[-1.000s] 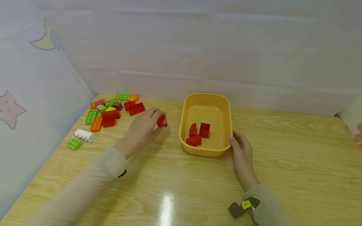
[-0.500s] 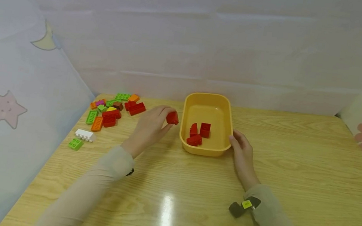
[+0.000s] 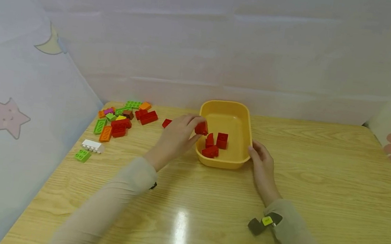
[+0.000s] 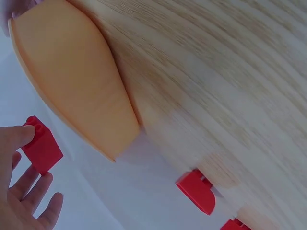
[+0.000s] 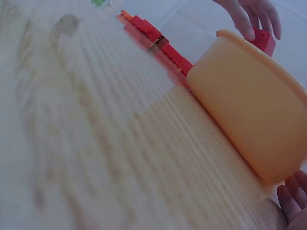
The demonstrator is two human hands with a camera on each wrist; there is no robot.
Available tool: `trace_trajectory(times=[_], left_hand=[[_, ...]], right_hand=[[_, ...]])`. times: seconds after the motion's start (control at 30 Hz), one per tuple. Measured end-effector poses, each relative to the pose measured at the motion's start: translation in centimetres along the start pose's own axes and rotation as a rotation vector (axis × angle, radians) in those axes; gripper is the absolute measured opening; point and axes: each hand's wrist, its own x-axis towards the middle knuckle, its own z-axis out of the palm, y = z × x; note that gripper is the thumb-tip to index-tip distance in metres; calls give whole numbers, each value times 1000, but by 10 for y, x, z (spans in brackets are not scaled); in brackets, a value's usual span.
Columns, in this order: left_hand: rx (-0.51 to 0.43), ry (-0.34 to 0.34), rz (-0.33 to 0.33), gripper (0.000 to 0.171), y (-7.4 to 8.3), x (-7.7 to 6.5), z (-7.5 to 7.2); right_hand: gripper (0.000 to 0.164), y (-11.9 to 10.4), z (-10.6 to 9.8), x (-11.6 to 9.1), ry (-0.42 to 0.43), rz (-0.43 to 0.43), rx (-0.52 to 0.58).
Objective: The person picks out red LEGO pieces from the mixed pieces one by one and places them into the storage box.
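Left hand [image 3: 179, 136] pinches red brick [image 3: 201, 128] between thumb and fingertips, over left rim of yellow tub [image 3: 249, 134] near table's far edge. Right hand [image 3: 261, 166] relaxed, fingers against tub's right wall. Brick likely light, rigid, smooth; grip flat sides.
Left wrist: brick [image 4: 42, 148] visible, thumb mostly cut off.
Right wrist: right hand's fingers [image 5: 292, 194] barely in frame, foreground blurred.
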Motion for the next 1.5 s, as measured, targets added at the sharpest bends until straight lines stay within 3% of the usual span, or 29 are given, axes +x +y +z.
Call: trace_trajectory(times=[0.3,0.67,1.1,1.5], left_hand=[[-27,-89,-5,45,19,13,6],[-1,-73,113,40,41,21,22],[-83,-156,198,40,58,32,32],[-45,-317,156,40,70,41,36]], right_hand=[[53,1,-2,-1,5,-11,-8],[53,1,-4,-1,-6,-15,17],[56,-1,-2,-2,-4,-18,44],[53,-2,-1,-3,-4,-17,19]])
